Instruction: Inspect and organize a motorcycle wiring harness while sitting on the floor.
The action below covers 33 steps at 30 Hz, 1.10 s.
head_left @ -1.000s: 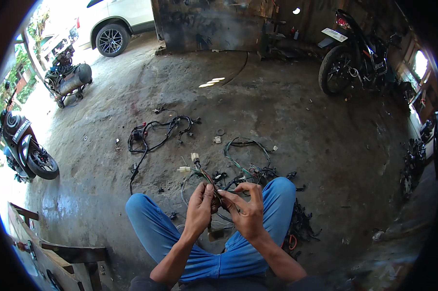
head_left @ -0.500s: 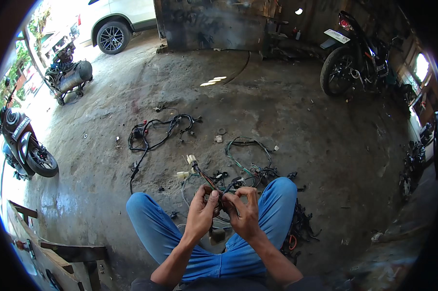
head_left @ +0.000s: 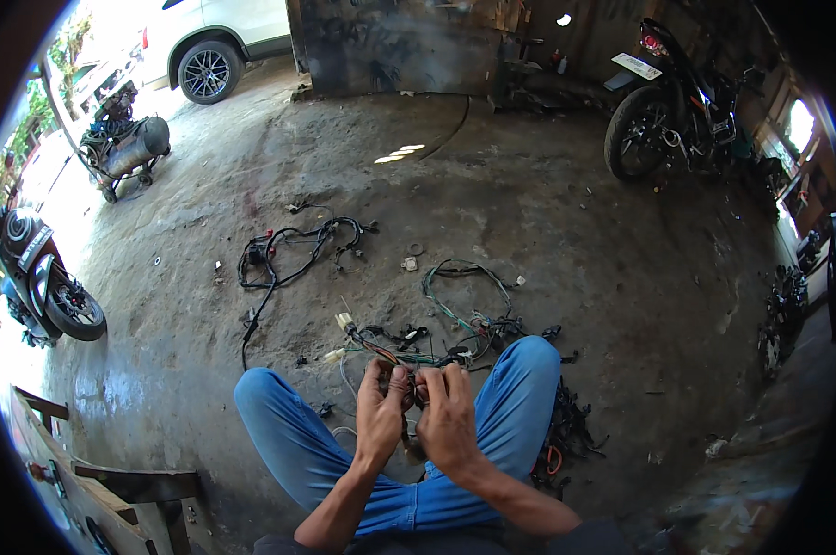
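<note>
Between my knees, both hands are close together on one wiring harness (head_left: 379, 349). Its bundle of coloured wires runs up and left from my fingers to a whitish plug connector (head_left: 345, 321). My left hand (head_left: 378, 412) is closed round the bundle with the thumb on top. Pressed in from the other side, my right hand (head_left: 448, 427) has its fingers bent down onto the same harness. The exact spot they grip is hidden behind the fingers. Below the hands, part of the harness hangs down, mostly covered by my right hand.
Ahead on the concrete floor lie a black wiring harness (head_left: 293, 268) and a looped green-black harness (head_left: 467, 268). A pile of black cables (head_left: 571, 421) is beside my right knee. Farther off stand motorcycles (head_left: 645, 129), an air compressor (head_left: 131, 148) and a white car (head_left: 224, 37). A wooden frame (head_left: 136, 483) is at lower left.
My right hand has turned and drawn in against the left, its raised fingers now folded down over the harness. The harness's connector end has swung left and slightly down.
</note>
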Each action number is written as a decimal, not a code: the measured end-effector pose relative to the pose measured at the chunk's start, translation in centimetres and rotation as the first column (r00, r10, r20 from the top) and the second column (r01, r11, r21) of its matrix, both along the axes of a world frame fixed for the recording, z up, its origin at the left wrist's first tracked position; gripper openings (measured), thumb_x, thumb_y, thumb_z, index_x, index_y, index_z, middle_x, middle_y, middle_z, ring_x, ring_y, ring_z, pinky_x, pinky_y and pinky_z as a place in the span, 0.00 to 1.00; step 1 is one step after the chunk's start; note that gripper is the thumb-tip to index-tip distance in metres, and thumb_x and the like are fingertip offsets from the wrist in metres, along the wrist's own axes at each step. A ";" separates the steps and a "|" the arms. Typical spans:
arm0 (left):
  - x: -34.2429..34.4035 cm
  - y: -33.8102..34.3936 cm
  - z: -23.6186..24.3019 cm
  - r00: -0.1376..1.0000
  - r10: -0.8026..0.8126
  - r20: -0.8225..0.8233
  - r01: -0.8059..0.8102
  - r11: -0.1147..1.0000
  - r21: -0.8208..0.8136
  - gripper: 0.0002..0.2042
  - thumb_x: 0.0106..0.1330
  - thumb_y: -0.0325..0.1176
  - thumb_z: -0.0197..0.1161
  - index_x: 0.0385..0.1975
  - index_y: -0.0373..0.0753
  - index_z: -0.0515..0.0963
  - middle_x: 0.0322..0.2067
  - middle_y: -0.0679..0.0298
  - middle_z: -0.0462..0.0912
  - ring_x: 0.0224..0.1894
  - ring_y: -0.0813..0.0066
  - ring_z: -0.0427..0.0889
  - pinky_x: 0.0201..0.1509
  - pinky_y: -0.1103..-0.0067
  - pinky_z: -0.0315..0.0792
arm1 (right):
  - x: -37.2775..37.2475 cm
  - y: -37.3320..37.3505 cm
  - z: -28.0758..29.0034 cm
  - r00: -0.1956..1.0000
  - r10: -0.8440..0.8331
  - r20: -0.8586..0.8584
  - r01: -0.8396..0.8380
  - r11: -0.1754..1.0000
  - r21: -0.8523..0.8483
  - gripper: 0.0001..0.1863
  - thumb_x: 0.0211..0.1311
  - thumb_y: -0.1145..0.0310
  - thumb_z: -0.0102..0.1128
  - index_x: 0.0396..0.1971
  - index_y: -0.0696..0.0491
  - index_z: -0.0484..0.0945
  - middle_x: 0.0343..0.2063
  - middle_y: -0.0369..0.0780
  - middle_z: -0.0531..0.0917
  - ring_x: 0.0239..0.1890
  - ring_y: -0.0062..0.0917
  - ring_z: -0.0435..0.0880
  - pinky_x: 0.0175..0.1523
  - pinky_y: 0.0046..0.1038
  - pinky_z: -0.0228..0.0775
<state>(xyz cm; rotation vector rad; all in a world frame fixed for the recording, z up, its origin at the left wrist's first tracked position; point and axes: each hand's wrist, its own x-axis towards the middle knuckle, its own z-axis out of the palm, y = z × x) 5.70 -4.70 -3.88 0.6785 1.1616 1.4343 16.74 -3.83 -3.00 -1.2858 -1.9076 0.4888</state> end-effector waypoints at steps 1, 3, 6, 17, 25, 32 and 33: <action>0.3 0.0 0.2 1.000 -0.005 0.002 0.005 1.000 0.001 0.07 0.80 0.33 0.53 0.45 0.36 0.71 0.35 0.69 0.75 0.33 0.88 0.72 0.33 0.86 0.70 | -0.4 -0.4 -0.1 0.998 -0.042 -0.048 0.041 0.999 -0.021 0.16 0.52 0.86 0.57 0.41 0.57 0.76 0.35 0.43 0.71 0.42 0.40 0.72 0.45 0.41 0.66; 1.0 0.0 0.5 0.996 0.081 0.049 -0.081 0.997 0.003 0.07 0.80 0.33 0.53 0.44 0.36 0.71 0.34 0.70 0.75 0.32 0.88 0.72 0.32 0.87 0.69 | -0.7 -1.2 0.1 0.997 -0.072 -0.023 0.070 0.996 -0.055 0.17 0.54 0.85 0.58 0.44 0.54 0.75 0.37 0.44 0.72 0.44 0.40 0.72 0.49 0.42 0.67; 0.9 -0.5 -0.3 0.993 0.071 0.092 -0.075 0.997 0.031 0.06 0.79 0.33 0.53 0.45 0.37 0.72 0.35 0.69 0.76 0.33 0.87 0.76 0.35 0.86 0.73 | -1.3 -2.1 0.0 0.987 -0.157 -0.040 0.156 0.987 -0.022 0.16 0.55 0.83 0.59 0.45 0.54 0.76 0.38 0.44 0.73 0.44 0.41 0.71 0.49 0.43 0.67; 2.1 -0.4 -1.0 0.995 0.100 -0.024 -0.100 0.995 0.005 0.06 0.79 0.32 0.54 0.43 0.36 0.73 0.36 0.69 0.76 0.33 0.88 0.73 0.36 0.87 0.70 | -0.5 -2.6 0.0 0.977 -0.176 -0.118 0.160 0.979 -0.130 0.03 0.67 0.79 0.54 0.38 0.59 0.72 0.34 0.46 0.75 0.39 0.42 0.73 0.46 0.41 0.66; 1.2 -0.2 -0.5 0.998 0.061 -0.015 -0.060 0.997 0.053 0.06 0.79 0.32 0.54 0.42 0.37 0.73 0.32 0.72 0.75 0.31 0.90 0.68 0.32 0.86 0.64 | -0.1 -2.8 0.7 0.949 -0.161 -0.272 0.085 0.958 -0.273 0.04 0.71 0.75 0.56 0.40 0.60 0.74 0.34 0.46 0.77 0.36 0.40 0.80 0.41 0.36 0.73; -0.7 0.5 1.1 0.993 -0.106 0.047 0.105 0.994 0.031 0.11 0.79 0.40 0.55 0.44 0.38 0.72 0.31 0.74 0.75 0.30 0.90 0.70 0.33 0.87 0.66 | 2.9 -0.6 0.9 0.950 0.032 -0.311 -0.048 0.998 -0.043 0.13 0.61 0.77 0.69 0.46 0.52 0.84 0.39 0.39 0.75 0.37 0.26 0.79 0.42 0.28 0.74; -1.0 0.6 1.1 0.993 -0.106 0.048 0.104 0.994 0.035 0.11 0.79 0.40 0.55 0.44 0.38 0.72 0.31 0.74 0.75 0.30 0.90 0.70 0.33 0.87 0.66 | 2.9 -0.4 0.8 0.941 0.045 -0.337 -0.052 0.999 -0.011 0.15 0.60 0.78 0.70 0.47 0.52 0.85 0.38 0.37 0.75 0.36 0.22 0.78 0.41 0.26 0.75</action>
